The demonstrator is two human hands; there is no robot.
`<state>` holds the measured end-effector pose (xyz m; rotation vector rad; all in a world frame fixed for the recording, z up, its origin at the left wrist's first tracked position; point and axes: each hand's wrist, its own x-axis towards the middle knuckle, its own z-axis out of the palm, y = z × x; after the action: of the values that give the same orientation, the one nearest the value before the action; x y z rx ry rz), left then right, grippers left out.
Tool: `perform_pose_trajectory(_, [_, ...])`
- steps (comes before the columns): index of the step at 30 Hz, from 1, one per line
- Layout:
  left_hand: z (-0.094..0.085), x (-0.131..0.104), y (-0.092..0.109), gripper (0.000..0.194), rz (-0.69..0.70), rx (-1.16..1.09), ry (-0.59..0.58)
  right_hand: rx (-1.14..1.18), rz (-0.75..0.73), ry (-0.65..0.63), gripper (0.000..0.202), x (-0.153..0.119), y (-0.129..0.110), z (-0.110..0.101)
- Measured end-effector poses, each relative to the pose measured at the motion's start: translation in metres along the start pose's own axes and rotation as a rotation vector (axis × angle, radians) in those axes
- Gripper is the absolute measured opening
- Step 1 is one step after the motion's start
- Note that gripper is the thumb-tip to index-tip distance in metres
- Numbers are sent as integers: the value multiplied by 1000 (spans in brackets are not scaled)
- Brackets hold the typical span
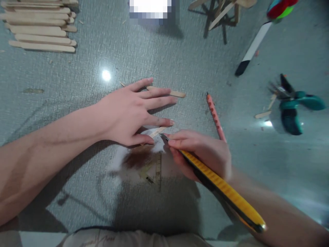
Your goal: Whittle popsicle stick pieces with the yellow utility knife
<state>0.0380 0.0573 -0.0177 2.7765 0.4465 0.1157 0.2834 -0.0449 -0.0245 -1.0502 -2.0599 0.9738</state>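
Right hand [202,149]: closed around the utility knife [221,180], blade tip at the small wooden stick [156,133], apparently for fine control. Left hand [125,111]: spread flat, gripping nothing; thumb and index finger bear on the stick at either end, presumably to prevent slip. The stick lies between them over white paper [158,148]. A second stick [179,93] lies under the outer fingers. Beyond: slim pink pencil [215,116]; pliers [291,103] with teal, curved handles; flat, round-ended wooden sticks [43,31], piled roughly parallel on the finely textured grey bench [84,87].
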Motion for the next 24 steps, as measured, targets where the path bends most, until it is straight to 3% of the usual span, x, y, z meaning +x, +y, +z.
perform_pose_trajectory(11, [2,0,0,55,-10,-3,-10,-51,-70,62,37,6,-4,1])
perform_pose_trajectory(24, [-4,0,0,54,-6,-24,-38,-7,-92,-25,39,1,1,0])
